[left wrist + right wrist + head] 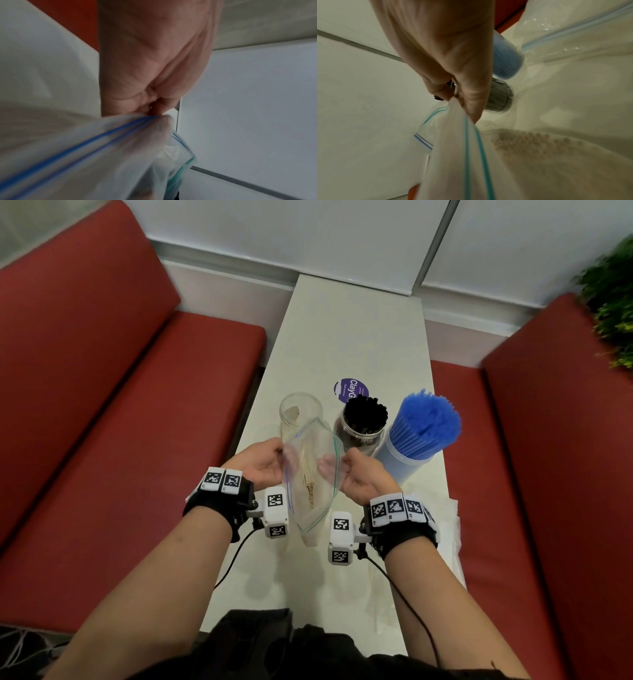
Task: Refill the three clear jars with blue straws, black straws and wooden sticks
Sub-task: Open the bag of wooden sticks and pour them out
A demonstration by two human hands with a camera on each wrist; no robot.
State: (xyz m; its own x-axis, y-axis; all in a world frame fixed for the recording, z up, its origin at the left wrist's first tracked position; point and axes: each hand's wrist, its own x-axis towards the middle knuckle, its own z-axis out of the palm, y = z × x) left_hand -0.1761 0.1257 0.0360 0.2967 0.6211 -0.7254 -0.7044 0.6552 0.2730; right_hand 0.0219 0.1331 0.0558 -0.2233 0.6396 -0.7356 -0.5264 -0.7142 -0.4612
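Observation:
Both hands hold a clear zip bag (313,474) of wooden sticks (308,477) above the white table (359,337). My left hand (263,462) pinches the bag's blue-striped zip edge (120,132); my right hand (359,477) pinches the opposite edge (467,135). The stick ends (530,140) show through the plastic. Behind the bag stands a nearly empty clear jar (299,414), then a jar of black straws (363,419), then a jar packed with blue straws (421,429).
Red bench seats (120,422) flank the narrow table on both sides. A purple round sticker (349,388) lies beyond the jars. Loose clear plastic bags (445,529) lie on the table at my right. A green plant (613,302) stands at the far right.

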